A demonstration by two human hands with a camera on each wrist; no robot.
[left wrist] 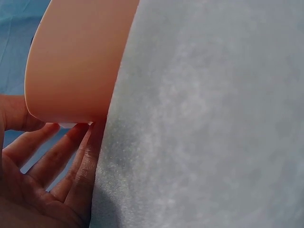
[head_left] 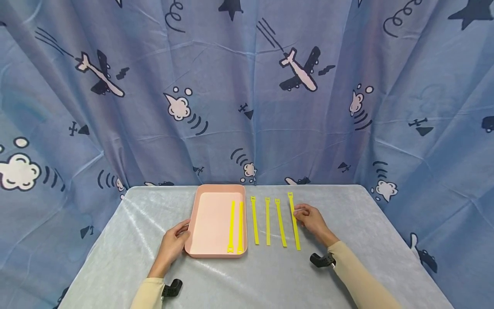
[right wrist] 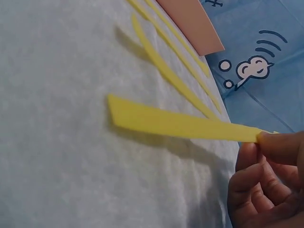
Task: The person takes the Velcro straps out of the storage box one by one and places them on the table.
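Right grip (head_left: pixel 313 221) on flat, ribbon-like yellow strap (right wrist: pixel 180 125)

Left sleeve (head_left: pixel 148 294): long, plain, pale cream, ending at the wrist. Right sleeve (head_left: pixel 362 274): matching cream, smooth, likewise wrist-length. Left wrist unit (head_left: pixel 172 288): black, compact, round-ended, projecting from the inner side of the cuff. Right wrist unit (head_left: pixel 322 260): black, elongated, rounded tip, blockier portion next to the cuff. Left fingers (left wrist: pixel 58 156): bare. Right fingers (right wrist: pixel 248 178): bare.

Blue curtain (head_left: pixel 220 56) (airplane-printed) behind grey tablecloth (head_left: pixel 278 279)
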